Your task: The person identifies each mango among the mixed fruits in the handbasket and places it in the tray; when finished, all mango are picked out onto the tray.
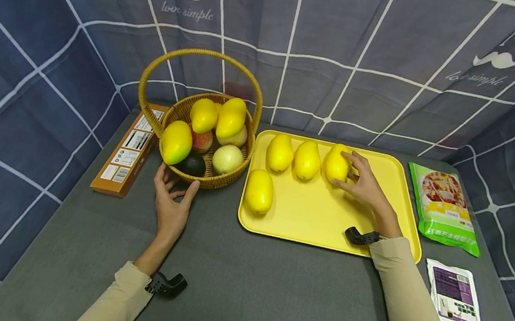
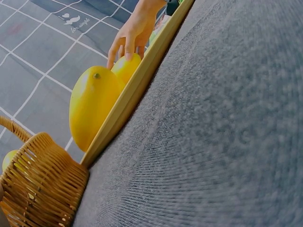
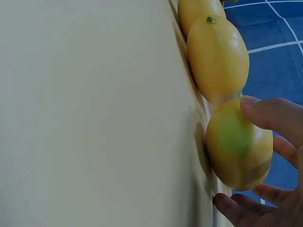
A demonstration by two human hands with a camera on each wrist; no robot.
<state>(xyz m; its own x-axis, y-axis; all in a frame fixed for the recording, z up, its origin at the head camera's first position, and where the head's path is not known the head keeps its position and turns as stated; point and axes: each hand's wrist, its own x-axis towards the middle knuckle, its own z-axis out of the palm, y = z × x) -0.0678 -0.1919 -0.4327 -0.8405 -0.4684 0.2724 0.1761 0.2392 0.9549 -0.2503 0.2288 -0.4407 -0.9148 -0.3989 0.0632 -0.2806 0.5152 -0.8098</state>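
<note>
My right hand point(image 1: 365, 185) is at the back of the yellow tray point(image 1: 308, 218), its thumb and fingers around a yellow mango point(image 1: 336, 163). The right wrist view shows a greenish patch on this mango point(image 3: 239, 142), with the thumb on top. Two more mangoes point(image 1: 307, 160) point(image 1: 280, 153) line up to its left, and another mango point(image 1: 259, 192) lies at the tray's left side. Against the near side of a wicker basket point(image 1: 217, 180), my left hand point(image 1: 171, 209) rests with thumb and fingers spread. The basket holds mangoes point(image 1: 176, 142), a peach point(image 1: 201, 141), an avocado point(image 1: 192, 164) and pale round fruit point(image 1: 227, 159).
An orange-brown box point(image 1: 127, 157) lies left of the basket, partly behind it. Right of the tray are a green food packet point(image 1: 445, 209) and a white-and-purple pouch point(image 1: 456, 298). The basket's tall handle point(image 1: 203, 53) arches up before a checked curtain point(image 1: 319, 25).
</note>
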